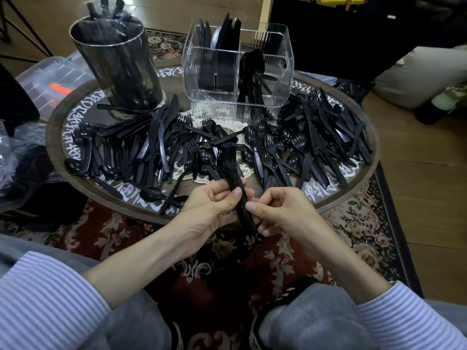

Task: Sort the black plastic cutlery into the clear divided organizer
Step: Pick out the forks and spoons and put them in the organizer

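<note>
A stack of black plastic forks [231, 168] stands between my hands at the near edge of the round table, tines pointing away from me. My left hand [214, 205] grips the stack's handles with thumb and fingers. My right hand [275, 210] pinches the lower handles from the other side. The clear divided organizer [280, 79] stands at the back of the table; knives fill its rear left compartments and spoons stand in its front right one. Loose black forks, spoons and knives [316, 145] lie in heaps across the table.
A shiny metal cylinder [121, 64] holding wrapped cutlery stands at the back left of the round wooden table [364, 195]. A clear plastic bin [50, 79] and crumpled plastic wrap sit on the floor at left. A patterned rug lies under my knees.
</note>
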